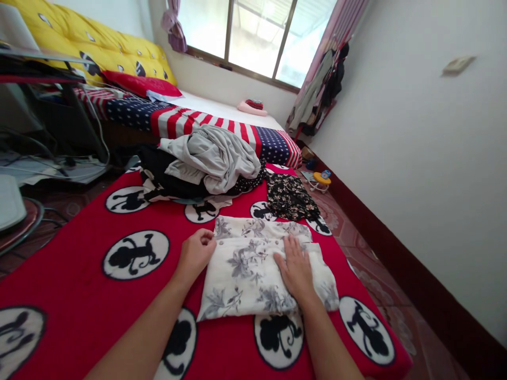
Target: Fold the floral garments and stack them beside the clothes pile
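the flat-folded white fabric garment with grey flower print (245, 279) lies on the red blanket with black figures in white circles (79, 306). it should handle light, soft and limp, sturdy but easily creased; best held by both folded side edges. small round buttons (221, 243) line its upper part. the hands are apart: the left hand (197, 252) pinches its upper left corner, the right hand (296, 268) presses flat.

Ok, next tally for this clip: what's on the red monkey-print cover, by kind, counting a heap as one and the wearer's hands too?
White floral garment: 1
Black floral garment: 1
Clothes heap (pieces within can't be counted reliably): 1
Bare hands, left hand and right hand: 2
Total: 5
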The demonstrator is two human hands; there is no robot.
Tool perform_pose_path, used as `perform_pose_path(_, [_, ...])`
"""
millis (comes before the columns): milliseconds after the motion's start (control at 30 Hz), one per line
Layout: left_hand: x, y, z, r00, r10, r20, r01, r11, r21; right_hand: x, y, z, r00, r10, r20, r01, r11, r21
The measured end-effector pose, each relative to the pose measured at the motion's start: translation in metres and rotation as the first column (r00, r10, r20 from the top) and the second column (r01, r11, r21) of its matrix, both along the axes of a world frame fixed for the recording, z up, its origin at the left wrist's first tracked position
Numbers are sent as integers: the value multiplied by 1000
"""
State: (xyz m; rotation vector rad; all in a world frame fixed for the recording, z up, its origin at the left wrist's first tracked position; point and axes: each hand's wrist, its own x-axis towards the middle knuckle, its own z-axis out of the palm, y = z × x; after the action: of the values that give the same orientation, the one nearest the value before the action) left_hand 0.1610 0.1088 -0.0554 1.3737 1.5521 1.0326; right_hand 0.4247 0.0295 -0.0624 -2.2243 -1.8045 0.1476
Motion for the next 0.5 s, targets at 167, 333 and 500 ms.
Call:
perform_pose_path(167, [0, -9, 14, 879, -193, 436, 252, 964, -82, -6, -8, 13, 987, -10, -163, 52, 966, 254])
perform_pose_path(333, [17, -25, 19, 503, -352, 789, 578, 816, -4, -63, -19, 47, 675, 219, -704, -18, 960, 281])
perform_pose_path(500, [38, -30, -1, 427, -425, 798, 698, 716, 8, -72, -15, 32, 370, 103, -923, 88, 985, 146])
